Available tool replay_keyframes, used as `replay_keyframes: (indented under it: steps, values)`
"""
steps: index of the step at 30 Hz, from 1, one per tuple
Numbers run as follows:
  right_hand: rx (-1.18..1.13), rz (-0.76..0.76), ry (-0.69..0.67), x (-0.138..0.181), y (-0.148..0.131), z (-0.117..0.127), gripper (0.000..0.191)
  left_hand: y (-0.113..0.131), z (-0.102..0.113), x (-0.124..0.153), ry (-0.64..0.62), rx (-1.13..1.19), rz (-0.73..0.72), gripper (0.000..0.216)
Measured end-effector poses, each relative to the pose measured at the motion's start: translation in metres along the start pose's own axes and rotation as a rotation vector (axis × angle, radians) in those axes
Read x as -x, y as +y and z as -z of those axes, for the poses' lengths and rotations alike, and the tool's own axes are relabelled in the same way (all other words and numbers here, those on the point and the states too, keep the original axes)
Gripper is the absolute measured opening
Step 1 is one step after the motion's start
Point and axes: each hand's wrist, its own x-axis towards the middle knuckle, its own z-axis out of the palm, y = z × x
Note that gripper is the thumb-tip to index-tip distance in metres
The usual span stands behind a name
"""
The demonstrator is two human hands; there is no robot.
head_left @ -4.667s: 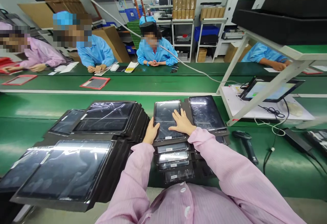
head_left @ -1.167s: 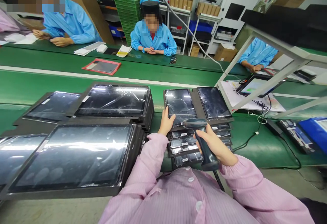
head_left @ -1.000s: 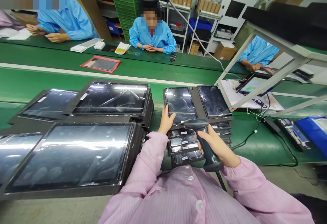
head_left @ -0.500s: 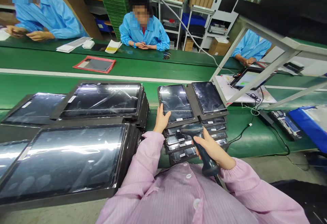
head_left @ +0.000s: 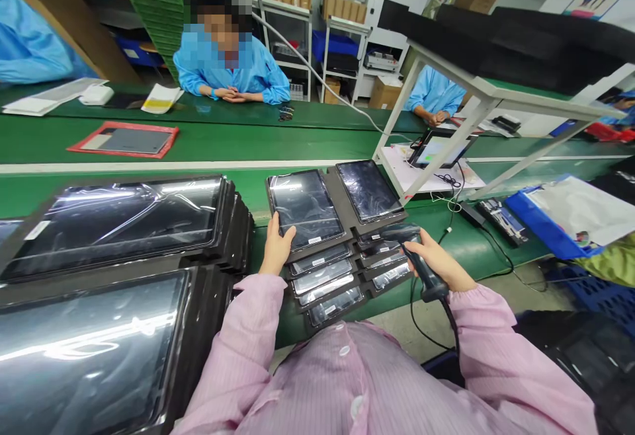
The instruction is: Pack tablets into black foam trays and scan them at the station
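My right hand (head_left: 439, 262) is wrapped round the handle of a dark barcode scanner (head_left: 427, 279), whose head points left over the right column of a stack. The stack is of black foam trays (head_left: 342, 203), staggered toward me, each with tablets lying side by side. On the top tray lie a left tablet (head_left: 305, 210), with a small white label, and a right tablet (head_left: 370, 190). My left hand (head_left: 276, 246) rests at the left tablet's lower left edge, thumb spread from the fingers. Part of its grip is hidden.
Larger screens in foam trays (head_left: 119, 223) are stacked at left. A red-edged pouch (head_left: 126, 139) lies on the green bench. A white-framed rack (head_left: 446, 137) with a monitor (head_left: 439, 149) stands at right, near a blue tray (head_left: 555, 223). Co-workers in blue sit across the bench.
My view has turned to the right. The scanner in my right hand has moved right across the stack, from its middle to its right column. My left hand stays at the left tablet's edge.
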Motion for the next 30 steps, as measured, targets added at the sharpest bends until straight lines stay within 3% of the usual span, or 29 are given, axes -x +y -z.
replay_keyframes:
  steps: [17,24,30]
  values:
    - [-0.027,0.001,-0.041,0.007,0.017,0.012,0.052,-0.018,0.004,-0.006,0.002,0.019,-0.051,0.069]
    - [-0.016,-0.063,-0.008,0.004,0.038,0.018,0.059,-0.013,0.003,-0.003,0.006,0.014,-0.031,0.070]
    - [-0.035,-0.048,-0.050,0.017,0.036,0.010,0.069,-0.004,0.002,0.001,0.005,-0.026,-0.010,0.070]
